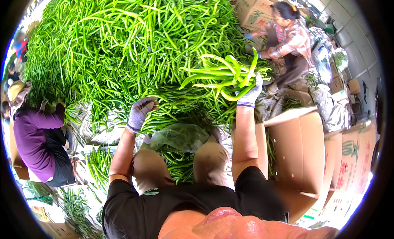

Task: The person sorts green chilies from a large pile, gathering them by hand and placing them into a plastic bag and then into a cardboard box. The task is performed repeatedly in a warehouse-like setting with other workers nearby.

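My right hand [251,90], in a pale glove with a purple cuff, grips a bunch of long green peppers [226,73]. Their tips fan out mostly leftward, above the heap. My left hand [141,113], also gloved, is at the heap's near edge with thumb and fingers drawn together. Whether anything small is pinched there I cannot make out. Before me spreads a large heap of long green peppers [129,45]. At its near side, peppers lie more aligned in a pile [175,100]. A clear plastic bag [180,137] lies between my knees, with more peppers below it.
Open cardboard boxes [295,146] stand close on my right. A co-worker [292,42] sits at the heap's right side; another in purple [37,128] bends over its left side. Loose peppers [100,165] lie on white sheeting at my left. Printed cartons [257,11] stand at the back right.
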A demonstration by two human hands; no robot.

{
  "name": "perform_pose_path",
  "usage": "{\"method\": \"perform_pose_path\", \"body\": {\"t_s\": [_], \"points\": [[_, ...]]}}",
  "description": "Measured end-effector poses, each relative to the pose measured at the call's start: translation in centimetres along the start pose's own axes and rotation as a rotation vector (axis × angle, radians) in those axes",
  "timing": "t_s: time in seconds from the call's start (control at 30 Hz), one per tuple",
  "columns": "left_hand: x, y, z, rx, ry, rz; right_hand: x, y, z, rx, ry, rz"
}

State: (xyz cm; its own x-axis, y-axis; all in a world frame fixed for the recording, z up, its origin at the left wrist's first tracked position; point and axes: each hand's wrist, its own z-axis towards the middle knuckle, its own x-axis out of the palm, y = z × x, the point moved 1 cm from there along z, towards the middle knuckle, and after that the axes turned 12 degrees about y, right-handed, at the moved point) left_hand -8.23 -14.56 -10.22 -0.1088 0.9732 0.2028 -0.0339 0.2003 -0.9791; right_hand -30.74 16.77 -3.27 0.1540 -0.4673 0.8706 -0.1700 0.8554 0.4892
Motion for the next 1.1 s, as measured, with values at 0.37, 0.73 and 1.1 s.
{"method": "perform_pose_path", "body": {"t_s": [0.37, 0.73, 1.1], "points": [[12.4, -6.8, -6.2, -0.029, 0.432, 0.201, 5.1, 18.5, -14.2, -0.359, 0.179, -0.045], [14.0, -1.6, -8.1, -0.298, 0.621, 0.471, -5.7, 38.6, -24.2, -0.081, -0.057, -1.227], [8.4, 3.4, -9.1, -0.629, 0.435, 0.488, -26.3, 31.0, -22.3, 1.259, -0.145, -1.785]]}}
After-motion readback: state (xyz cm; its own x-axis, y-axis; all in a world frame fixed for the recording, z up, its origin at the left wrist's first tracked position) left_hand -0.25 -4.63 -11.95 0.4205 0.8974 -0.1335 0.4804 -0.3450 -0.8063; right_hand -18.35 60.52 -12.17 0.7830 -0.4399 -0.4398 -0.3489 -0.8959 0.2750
